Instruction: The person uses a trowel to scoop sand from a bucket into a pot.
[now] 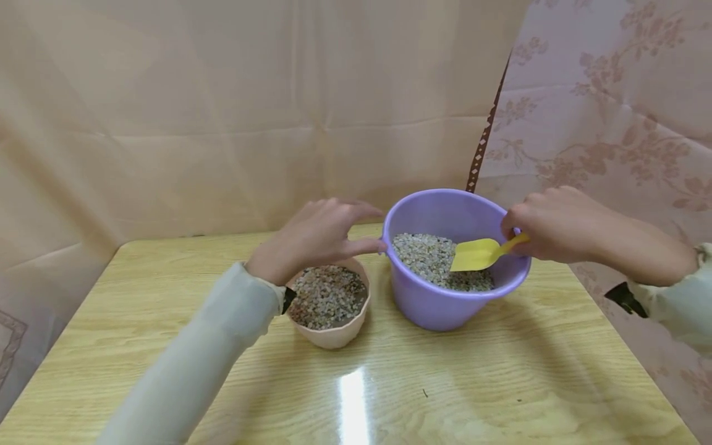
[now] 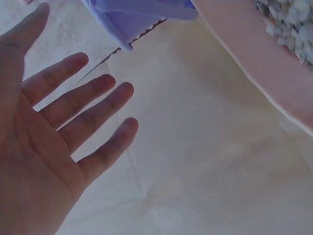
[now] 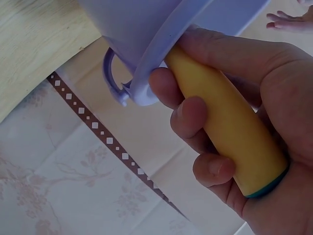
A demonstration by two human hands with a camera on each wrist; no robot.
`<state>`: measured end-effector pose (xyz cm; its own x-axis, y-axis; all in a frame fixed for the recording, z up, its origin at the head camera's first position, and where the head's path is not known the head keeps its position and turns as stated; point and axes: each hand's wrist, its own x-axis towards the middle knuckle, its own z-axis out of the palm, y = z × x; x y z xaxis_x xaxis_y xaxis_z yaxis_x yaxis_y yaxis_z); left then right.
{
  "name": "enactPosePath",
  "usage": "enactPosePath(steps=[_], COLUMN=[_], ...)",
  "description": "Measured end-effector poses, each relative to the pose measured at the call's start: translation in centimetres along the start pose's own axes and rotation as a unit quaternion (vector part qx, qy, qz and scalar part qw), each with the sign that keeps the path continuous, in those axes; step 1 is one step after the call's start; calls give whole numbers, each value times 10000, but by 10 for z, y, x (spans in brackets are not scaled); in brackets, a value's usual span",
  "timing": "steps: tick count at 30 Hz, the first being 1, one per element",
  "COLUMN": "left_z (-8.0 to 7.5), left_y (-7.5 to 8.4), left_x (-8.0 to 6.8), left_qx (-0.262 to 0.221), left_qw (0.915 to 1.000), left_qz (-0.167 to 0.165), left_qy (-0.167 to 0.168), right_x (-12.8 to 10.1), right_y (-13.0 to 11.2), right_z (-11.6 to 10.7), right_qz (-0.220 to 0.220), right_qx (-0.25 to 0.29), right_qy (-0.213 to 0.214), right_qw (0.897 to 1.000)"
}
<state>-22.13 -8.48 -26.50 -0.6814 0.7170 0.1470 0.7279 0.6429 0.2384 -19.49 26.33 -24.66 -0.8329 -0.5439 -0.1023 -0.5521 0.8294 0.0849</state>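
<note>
My right hand (image 1: 562, 225) grips the yellow handle of a small hand shovel (image 1: 475, 254); in the right wrist view, fingers curl round the handle (image 3: 222, 122), which ends in a green cap. The shovel's flat blade lies low inside the purple bucket (image 1: 431, 312), overlapping the pale gravel (image 1: 425, 256) there. At the bucket's left rim is my left hand (image 1: 311, 238), thumb tip right at the edge. The left wrist view shows that palm (image 2: 54, 142) bare, fingers straight and spread. Below this hand stands a pink pot (image 1: 334, 337) holding more gravel (image 1: 328, 296).
Both containers stand on a light wood-grain table (image 1: 445, 383), near its back edge. A beige curtain (image 1: 250, 123) hangs behind, and a floral cloth (image 1: 628, 123) covers the right side. The bucket's side handle (image 3: 111, 76) shows in the right wrist view.
</note>
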Motion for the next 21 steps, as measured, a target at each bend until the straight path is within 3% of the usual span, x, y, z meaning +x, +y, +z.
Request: enactPosePath(steps=[4,12,21], left_z=[4,12,17], left_y=[4,6,6], left_x=[5,13,16], left_qx=[82,166,204], left_qw=[9998,9984,9984], left_qz=[-47,-10,-19], left_qy=[-159,-543,-528], right_x=[2,11,14], right_y=[-5,-12,-15], right_z=[-1,1,6], right_qz=[49,-361,-506], right_qx=[-111,-599,-1013], right_qy=[-69,9,130], right_qw=[9999,9976,9935])
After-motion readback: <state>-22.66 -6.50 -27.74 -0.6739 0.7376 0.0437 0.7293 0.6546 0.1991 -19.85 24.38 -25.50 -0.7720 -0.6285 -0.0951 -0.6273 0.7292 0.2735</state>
